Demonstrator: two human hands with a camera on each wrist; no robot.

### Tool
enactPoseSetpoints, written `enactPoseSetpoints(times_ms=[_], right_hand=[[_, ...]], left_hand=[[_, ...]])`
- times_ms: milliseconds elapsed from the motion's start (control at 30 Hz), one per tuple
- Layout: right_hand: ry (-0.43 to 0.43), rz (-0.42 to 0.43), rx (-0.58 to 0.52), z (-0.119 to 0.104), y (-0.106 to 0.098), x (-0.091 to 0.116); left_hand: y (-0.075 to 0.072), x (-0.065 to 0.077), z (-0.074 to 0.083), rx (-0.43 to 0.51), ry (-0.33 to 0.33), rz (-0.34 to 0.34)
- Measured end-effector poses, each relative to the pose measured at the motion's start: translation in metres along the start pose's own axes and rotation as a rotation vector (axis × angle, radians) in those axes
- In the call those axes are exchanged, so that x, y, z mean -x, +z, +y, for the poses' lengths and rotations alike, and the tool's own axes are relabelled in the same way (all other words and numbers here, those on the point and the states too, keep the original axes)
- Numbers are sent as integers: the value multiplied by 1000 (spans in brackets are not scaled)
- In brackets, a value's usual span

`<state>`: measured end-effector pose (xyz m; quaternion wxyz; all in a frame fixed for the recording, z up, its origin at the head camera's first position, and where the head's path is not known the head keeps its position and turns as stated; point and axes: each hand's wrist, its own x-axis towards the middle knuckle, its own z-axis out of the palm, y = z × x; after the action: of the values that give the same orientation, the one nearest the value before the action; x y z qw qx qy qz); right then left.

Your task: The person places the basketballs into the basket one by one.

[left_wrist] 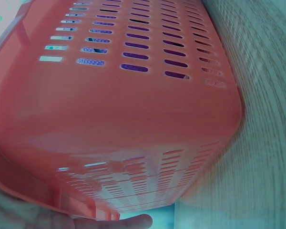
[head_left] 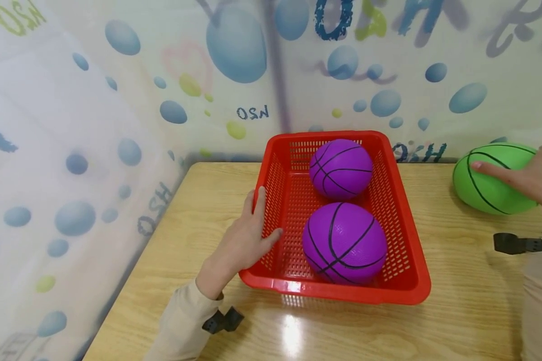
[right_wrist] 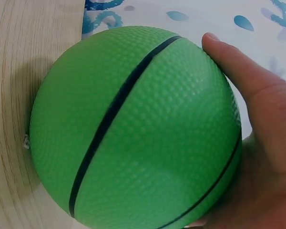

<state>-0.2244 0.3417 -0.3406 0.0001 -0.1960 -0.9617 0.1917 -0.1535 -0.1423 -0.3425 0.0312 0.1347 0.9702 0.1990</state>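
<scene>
A red plastic basket with slotted walls stands on the wooden table, two purple balls inside it. The smaller-looking purple ball lies toward the back; the other purple ball lies at the front. My left hand grips the basket's left rim, thumb over the inside and fingers along the outside. In the left wrist view a finger shows beneath the rim. At the far right my right hand holds a green ball with black lines, its thumb stretched across the top. The ball partly hides the other fingers.
The wooden table runs up to a patterned backdrop with blue and yellow-green spots, behind and on the left. A black wrist strap shows at the right wrist, another strap at the left.
</scene>
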Motion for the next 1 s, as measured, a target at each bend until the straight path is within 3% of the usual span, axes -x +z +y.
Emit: enactPoseSetpoints(times_ms=[233, 1000], right_hand=[[-97, 44, 21, -5, 2, 1], [-68, 51, 35, -9, -1, 7]], left_hand=[[0, 1, -2, 9, -6, -6], [0, -1, -1, 6, -11, -11]])
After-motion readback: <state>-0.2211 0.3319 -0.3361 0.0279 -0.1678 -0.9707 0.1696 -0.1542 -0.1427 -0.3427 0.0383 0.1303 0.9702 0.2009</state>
